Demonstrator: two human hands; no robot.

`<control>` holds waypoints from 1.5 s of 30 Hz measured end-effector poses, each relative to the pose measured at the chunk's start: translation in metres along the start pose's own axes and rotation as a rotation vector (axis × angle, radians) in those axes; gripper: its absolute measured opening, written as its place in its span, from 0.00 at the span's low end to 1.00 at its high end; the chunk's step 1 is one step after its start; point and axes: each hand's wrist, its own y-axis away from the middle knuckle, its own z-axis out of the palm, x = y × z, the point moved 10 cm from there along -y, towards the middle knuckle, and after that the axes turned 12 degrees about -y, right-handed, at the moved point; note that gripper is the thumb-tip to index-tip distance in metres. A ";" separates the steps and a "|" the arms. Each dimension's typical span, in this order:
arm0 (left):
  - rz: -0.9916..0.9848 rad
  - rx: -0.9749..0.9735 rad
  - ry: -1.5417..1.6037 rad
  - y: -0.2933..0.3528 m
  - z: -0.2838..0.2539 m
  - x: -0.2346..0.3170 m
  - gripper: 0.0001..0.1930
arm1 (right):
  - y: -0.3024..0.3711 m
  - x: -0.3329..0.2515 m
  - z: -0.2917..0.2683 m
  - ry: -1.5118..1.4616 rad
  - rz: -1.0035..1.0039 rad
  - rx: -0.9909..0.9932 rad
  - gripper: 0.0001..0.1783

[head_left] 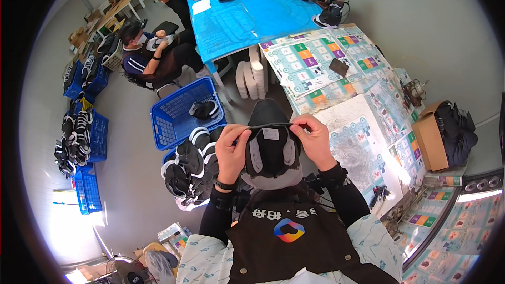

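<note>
I hold a black shoe in front of my chest. Its toe points away from me and its grey heel lies nearest. Grey padding lines both sides of the opening, and a small white label sits below a dark upper edge that looks like the tongue's top. My left hand pinches the left end of this edge between thumb and fingers. At its right end, my right hand does the same. The edge is stretched straight between the two hands. What supports the shoe from beneath is hidden.
To my left stands a blue basket beside a heap of black-and-white shoes. A paper-covered table is at the right, with a box of black pieces beyond. Co-workers sit and stand around the blue table.
</note>
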 end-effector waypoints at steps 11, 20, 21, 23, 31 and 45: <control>-0.669 -0.649 0.887 0.006 0.045 -0.039 0.11 | 0.000 0.033 0.010 -0.481 0.687 -0.253 0.05; -0.545 -0.685 0.827 -0.009 0.087 -0.008 0.16 | 0.011 -0.084 0.026 0.999 -0.440 -0.227 0.30; -0.437 -0.676 0.862 -0.018 0.088 0.007 0.20 | 0.002 -0.088 0.005 0.971 -0.450 -0.106 0.27; -0.363 -0.532 0.768 -0.037 0.087 -0.022 0.23 | -0.008 -0.084 -0.049 0.887 -0.424 0.087 0.22; -1.097 -0.888 1.272 0.043 0.219 0.103 0.21 | 0.038 -0.009 -0.199 0.718 0.027 0.352 0.13; -0.930 -1.107 0.877 0.107 0.409 0.048 0.27 | 0.129 0.052 -0.334 0.430 0.354 0.365 0.13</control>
